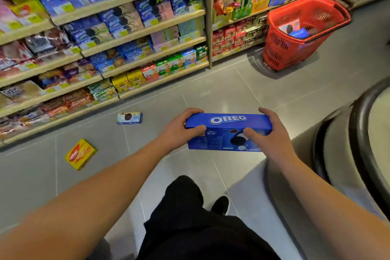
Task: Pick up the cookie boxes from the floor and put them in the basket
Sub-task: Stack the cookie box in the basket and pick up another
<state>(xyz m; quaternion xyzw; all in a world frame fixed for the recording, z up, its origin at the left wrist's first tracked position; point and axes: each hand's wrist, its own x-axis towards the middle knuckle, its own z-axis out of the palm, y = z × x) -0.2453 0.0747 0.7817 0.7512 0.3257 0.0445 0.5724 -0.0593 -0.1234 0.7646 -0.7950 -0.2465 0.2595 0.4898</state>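
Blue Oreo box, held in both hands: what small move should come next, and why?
Probably carry the Oreo box forward and right to the red basket. Both the left hand and right hand already grip it off the floor, and the basket stands well ahead by the shelves.

Blue Oreo box in two-handed grip, left hand, right hand, red basket well beyond.

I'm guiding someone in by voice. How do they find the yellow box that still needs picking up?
Start at the long snack shelves and look down to the grey floor in front of the bottom shelf. Two boxes lie there; the yellow box is nearer the person, tilted, unlike the pale blue box beyond it.
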